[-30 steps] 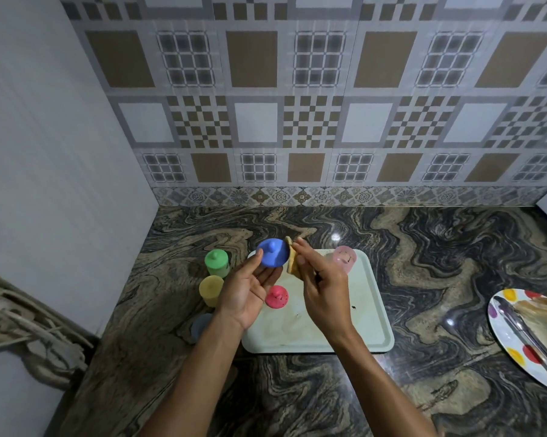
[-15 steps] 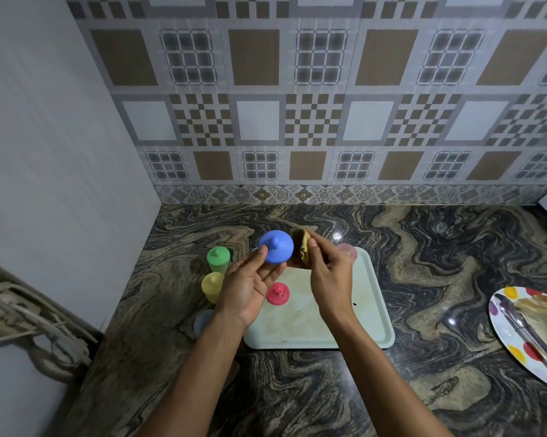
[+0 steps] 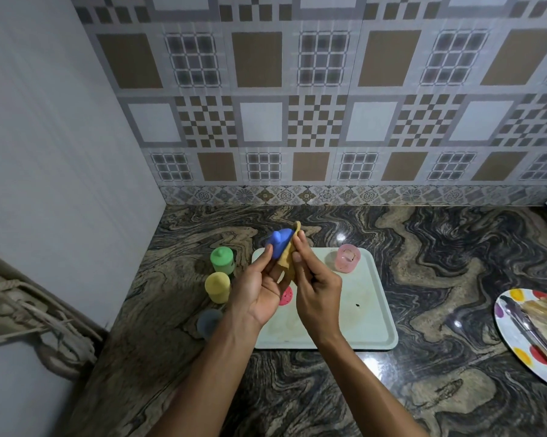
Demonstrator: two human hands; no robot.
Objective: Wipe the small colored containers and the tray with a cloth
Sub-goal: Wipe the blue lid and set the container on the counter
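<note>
- The right hand [image 3: 316,288] has its fingertips [image 3: 299,244] and thumb curled in a pinch on a tan cloth [image 3: 288,261], pressing it against the right side of a blue lid [image 3: 277,242]
- The left hand [image 3: 259,291] grips the blue lid from the left and from below, with the thumb up its side; the lid's knob points left, and the cloth's tail hangs down between the two palms
- Both hands are raised above the far left corner of the pale tray [image 3: 360,329], and the lid touches only fingers and cloth
- Beneath the hands, on the tray's left part, lies a pink perforated lid [image 3: 286,296], half hidden by the left hand
- A translucent pink container [image 3: 348,258] stands upright by the tray's far edge, just right of the hands
- The tray's right half and near strip show only a small dark speck and faint smears
- Off the tray's left edge a green container [image 3: 221,260], a yellow container [image 3: 217,287] and a grey-blue container [image 3: 208,321] stand in a row on the counter, green farthest, grey-blue nearest; the plain side wall [image 3: 61,152] rises close beyond them
- Right of the tray the swirled marble counter [image 3: 439,247] runs open as far as a spotted plate [image 3: 518,348] at the frame's edge, with a metal utensil lying across it
- Beyond the tray's far edge a strip of counter meets the patterned tile wall [image 3: 329,121]
</note>
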